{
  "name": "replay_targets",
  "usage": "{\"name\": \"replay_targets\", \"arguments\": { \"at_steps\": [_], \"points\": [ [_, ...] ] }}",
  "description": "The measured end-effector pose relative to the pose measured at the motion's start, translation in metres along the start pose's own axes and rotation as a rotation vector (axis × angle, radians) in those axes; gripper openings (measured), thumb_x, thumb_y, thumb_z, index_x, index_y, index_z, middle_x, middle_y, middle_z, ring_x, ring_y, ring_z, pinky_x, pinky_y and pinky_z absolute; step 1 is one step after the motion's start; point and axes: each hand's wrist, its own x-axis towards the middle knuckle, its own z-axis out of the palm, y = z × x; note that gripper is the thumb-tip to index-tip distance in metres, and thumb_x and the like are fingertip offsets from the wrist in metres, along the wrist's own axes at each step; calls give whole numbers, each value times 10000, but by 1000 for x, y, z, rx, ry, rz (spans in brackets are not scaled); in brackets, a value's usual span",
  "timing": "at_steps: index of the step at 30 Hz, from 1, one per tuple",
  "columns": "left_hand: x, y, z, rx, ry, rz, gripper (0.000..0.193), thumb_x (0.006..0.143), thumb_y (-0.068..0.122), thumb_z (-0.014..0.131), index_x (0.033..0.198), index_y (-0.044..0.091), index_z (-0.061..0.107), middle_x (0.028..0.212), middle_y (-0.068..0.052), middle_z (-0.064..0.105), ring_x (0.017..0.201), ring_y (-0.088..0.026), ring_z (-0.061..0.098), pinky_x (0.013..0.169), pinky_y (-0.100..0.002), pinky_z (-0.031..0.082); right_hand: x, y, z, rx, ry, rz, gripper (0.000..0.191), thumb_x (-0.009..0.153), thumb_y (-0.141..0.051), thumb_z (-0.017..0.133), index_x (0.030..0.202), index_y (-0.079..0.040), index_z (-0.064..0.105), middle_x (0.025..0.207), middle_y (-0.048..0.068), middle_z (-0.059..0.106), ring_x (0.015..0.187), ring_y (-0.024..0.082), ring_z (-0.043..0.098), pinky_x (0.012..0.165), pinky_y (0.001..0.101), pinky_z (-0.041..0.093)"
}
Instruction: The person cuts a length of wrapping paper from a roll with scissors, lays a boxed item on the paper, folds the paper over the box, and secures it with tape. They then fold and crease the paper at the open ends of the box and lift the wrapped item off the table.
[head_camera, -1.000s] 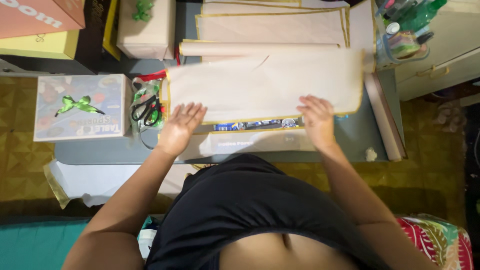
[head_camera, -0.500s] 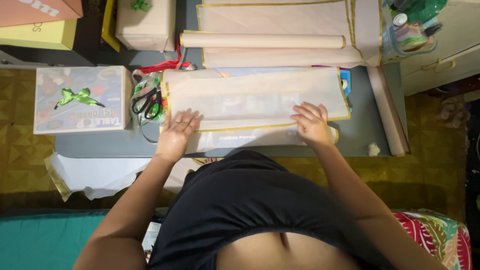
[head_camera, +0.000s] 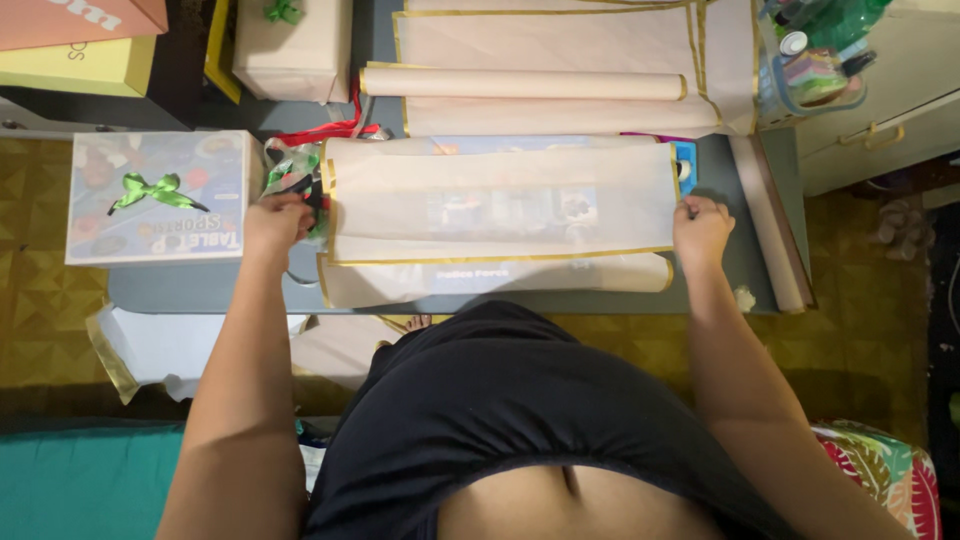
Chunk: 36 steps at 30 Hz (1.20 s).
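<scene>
A flat box (head_camera: 500, 205) lies across the grey table (head_camera: 200, 285), covered by translucent beige wrapping paper with a gold edge. The paper is folded over it, and a second flap shows along the near side. My left hand (head_camera: 275, 222) is curled at the box's left end, beside a tangle of ribbon and scissors (head_camera: 295, 165). At the box's right end my right hand (head_camera: 700, 228) is closed in a fist against the paper. Both hands grip the ends of the wrapped box.
A rolled beige paper (head_camera: 520, 83) lies on spread sheets behind the box. A printed box with a green bow (head_camera: 160, 195) sits at the left, a wrapped gift (head_camera: 290, 45) behind it. A clear container of bottles (head_camera: 815, 60) stands far right, and another roll (head_camera: 770, 220) lies along the right edge.
The paper has come down flat over the box. Both hands moved from the near edge of the paper outward to the box's two ends and closed.
</scene>
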Motion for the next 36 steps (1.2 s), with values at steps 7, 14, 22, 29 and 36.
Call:
{"name": "replay_targets", "arguments": {
  "at_steps": [7, 14, 22, 29, 36],
  "points": [
    [-3, 1, 16, 90, -124, -106, 293, 850, 283, 859, 960, 38, 742, 789, -8, 680, 617, -88, 533, 519, -250, 371, -26, -11, -6, 4, 293, -83, 333, 911, -161, 775, 1208, -32, 699, 1240, 230, 552, 1147, 433, 474, 998, 528, 380],
    [2, -13, 16, -29, -209, -206, 255, 808, 198, 869, 997, 70, 756, 746, 31, 635, 560, -68, 474, 497, -232, 385, -66, -49, 12, 221, 52, -492, 305, 934, -81, 711, 1231, -40, 658, 1316, 176, 597, 1243, 381, 553, 1068, 516, 454],
    [10, -36, 32, -155, -196, -50, 207, 822, 132, 868, 913, 63, 695, 765, 14, 663, 575, -65, 527, 504, -224, 404, -100, -124, 51, -132, -497, -765, 621, 973, -447, 599, 1515, -166, 483, 1631, 54, 361, 1515, 345, 262, 1185, 635, 186],
    [5, -48, 34, -211, -174, -77, 276, 886, 209, 884, 965, 15, 703, 793, -23, 619, 627, -85, 519, 523, -221, 396, -91, -124, 53, -166, -663, -711, 710, 989, -516, 527, 1578, -158, 356, 1691, 26, 219, 1553, 356, 139, 1200, 651, 114],
    [2, -43, 27, -60, -191, -20, 329, 789, 160, 910, 1005, 6, 714, 841, -7, 689, 639, -91, 501, 535, -256, 393, -106, -143, 62, -160, -531, -797, 798, 959, -589, 521, 1582, -118, 359, 1687, 80, 243, 1559, 382, 147, 1175, 713, 119]
  ]
}}
